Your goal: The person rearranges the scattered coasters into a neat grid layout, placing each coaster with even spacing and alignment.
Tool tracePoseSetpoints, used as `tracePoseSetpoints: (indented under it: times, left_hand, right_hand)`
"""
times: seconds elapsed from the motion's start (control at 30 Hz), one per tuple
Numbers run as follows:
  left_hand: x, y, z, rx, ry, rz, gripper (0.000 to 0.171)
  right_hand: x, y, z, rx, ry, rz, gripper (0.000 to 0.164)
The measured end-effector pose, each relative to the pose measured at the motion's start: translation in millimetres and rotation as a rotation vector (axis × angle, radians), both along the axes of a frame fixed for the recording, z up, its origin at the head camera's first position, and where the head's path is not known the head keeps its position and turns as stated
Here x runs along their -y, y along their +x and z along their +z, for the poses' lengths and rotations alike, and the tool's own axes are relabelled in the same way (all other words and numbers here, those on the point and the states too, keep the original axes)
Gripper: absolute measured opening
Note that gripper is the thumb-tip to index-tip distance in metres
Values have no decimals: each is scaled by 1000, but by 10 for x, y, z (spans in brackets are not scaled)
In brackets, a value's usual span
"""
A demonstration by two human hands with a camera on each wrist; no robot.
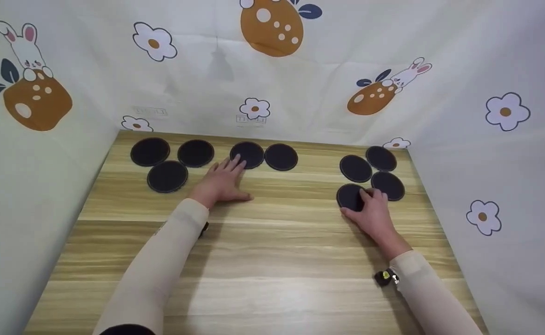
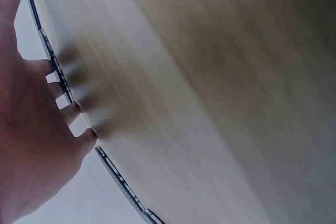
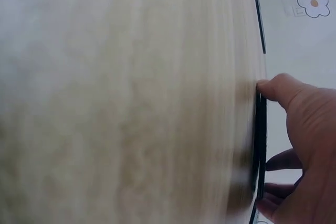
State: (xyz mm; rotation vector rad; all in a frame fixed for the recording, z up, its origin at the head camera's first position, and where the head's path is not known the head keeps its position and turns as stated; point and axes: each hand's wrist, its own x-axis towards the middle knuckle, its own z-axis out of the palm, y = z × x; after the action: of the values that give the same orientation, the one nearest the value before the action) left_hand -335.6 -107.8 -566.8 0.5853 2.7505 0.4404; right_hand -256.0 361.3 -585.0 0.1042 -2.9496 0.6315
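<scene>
Several round black coasters lie flat on the wooden table. My left hand (image 1: 221, 182), fingers spread, rests with its fingertips on the near part of a coaster (image 1: 249, 151) at the back middle; its thumb points right. Touching that coaster's right side is another coaster (image 1: 281, 157). On the right, my right hand (image 1: 374, 211) grips a coaster (image 1: 348, 197) between thumb and fingers, the thumb at its near edge. This coaster appears edge-on as a dark disc (image 3: 261, 135) in the right wrist view. Just beyond my right fingers is a coaster (image 1: 388, 185).
Three coasters, among them the nearest one (image 1: 167, 177), form a cluster at the back left. Two more, a coaster (image 1: 355, 168) and a coaster (image 1: 381, 158), lie at the back right. Patterned cloth walls (image 1: 198, 93) enclose the table's (image 1: 272, 260) back and sides.
</scene>
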Motion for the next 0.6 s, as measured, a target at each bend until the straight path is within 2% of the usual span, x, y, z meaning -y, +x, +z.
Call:
tracePoseSetpoints:
  times: [0.23,0.4,0.6]
  left_hand:
    - [-10,8,9,1,3,-2,121]
    - [-10,14,16,-1,-1,-5,120]
    - [-2,4,-2,1,-5,-9,120]
  right_hand:
    - [72,-37,84,-30,3,74,105]
    - [136,-80,107,-59,2,131,103]
    - [219,-163,123,-41,-3,177,102]
